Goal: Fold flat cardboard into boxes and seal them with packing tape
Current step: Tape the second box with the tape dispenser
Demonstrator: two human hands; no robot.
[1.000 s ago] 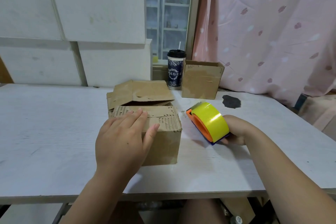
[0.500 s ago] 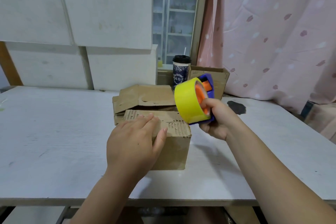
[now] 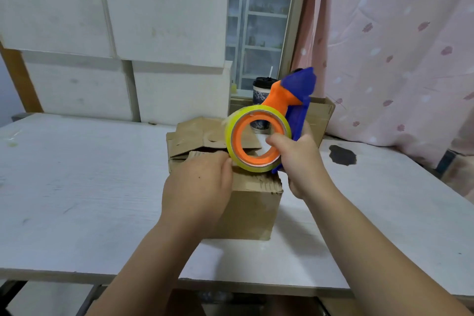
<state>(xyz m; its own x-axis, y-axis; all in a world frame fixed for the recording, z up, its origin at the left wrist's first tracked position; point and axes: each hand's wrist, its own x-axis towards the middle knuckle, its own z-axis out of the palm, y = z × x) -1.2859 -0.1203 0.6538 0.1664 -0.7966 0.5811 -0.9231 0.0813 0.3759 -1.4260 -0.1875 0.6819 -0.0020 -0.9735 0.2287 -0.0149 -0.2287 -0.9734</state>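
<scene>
- Box (image 3: 252, 209) is sitting upright near the front edge of the table (image 3: 77, 182), straight ahead of me. Its top flaps are lying folded down, and I am seeing no tape on them yet.
- My left hand (image 3: 198, 187) is resting flat on those flaps, fingers relaxed and gripping nothing. I am judging that it is pinning the seam closed for taping.
- My right hand (image 3: 301, 164) is grasping the tape dispenser (image 3: 298, 90), thumb hooking through the core of the yellow tape roll (image 3: 252, 169). The roll is hovering just over the box top beside my left fingertips; whether they are touching it I cannot tell.
- The roll's open side is facing me and the dispenser's nose is pointing up and away, so I am guessing it needs turning before tape can meet cardboard.
- Flat cardboard (image 3: 195, 133) is lying just behind the box, crowding the far edge where a strip would likely be starting.
- Farther back, a second box (image 3: 322, 115) and a lidded cup (image 3: 260, 86) are standing by the window. A dark patch (image 3: 342, 154) is marking the table on the right, and a pink curtain (image 3: 397, 46) is hanging beyond.
</scene>
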